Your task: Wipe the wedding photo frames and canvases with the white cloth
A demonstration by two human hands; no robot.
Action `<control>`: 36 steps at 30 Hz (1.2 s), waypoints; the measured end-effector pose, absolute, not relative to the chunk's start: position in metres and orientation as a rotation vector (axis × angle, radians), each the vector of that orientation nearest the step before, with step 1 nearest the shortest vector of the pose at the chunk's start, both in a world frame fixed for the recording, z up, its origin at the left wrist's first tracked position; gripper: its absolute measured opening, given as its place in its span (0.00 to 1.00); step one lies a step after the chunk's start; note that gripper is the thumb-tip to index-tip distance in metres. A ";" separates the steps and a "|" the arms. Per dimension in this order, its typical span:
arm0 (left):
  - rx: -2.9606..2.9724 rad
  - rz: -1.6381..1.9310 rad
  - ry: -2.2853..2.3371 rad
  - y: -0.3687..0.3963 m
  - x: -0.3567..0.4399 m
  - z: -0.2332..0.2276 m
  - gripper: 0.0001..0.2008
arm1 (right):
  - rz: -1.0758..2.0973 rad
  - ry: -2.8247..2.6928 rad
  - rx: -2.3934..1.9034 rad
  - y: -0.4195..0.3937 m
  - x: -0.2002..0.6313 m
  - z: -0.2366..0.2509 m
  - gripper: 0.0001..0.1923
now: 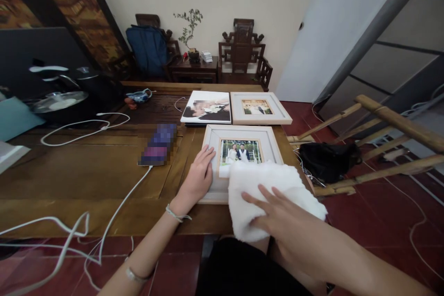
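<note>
A light wooden picture frame (243, 128) lies at the table's front right, holding a photo (239, 151) of two people seated outdoors. My left hand (197, 175) grips its left edge, fingers against the side rail. On the frame's lower right part rests a fluffy white cloth (287, 173), which hides that corner and hangs past the table edge. My right hand (274, 210) presses on the cloth with fingers apart and the thumb tucked into a fold.
Behind lie a second framed photo (280, 110) and a white photo panel (218, 97). A phone (157, 145) with a white cable (123, 203) is to the left. A lidded pot (65, 106) stands far left. A bamboo rack (398, 120) is beyond the right edge.
</note>
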State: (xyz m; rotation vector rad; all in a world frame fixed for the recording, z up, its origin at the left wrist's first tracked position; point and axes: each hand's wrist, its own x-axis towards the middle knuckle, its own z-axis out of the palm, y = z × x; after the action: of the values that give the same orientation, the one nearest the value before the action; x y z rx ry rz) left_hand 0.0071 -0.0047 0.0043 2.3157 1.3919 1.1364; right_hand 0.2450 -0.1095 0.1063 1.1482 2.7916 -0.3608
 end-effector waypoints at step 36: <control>1.815 1.293 1.381 -0.016 0.009 0.032 0.22 | -0.114 2.923 1.030 -0.047 0.166 0.079 0.18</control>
State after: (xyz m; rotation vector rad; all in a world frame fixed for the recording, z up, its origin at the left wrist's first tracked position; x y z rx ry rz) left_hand 0.0094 -0.0163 0.0316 1.8148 1.3814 1.2932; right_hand 0.1659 -0.0469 0.0788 1.0299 2.9235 -0.1137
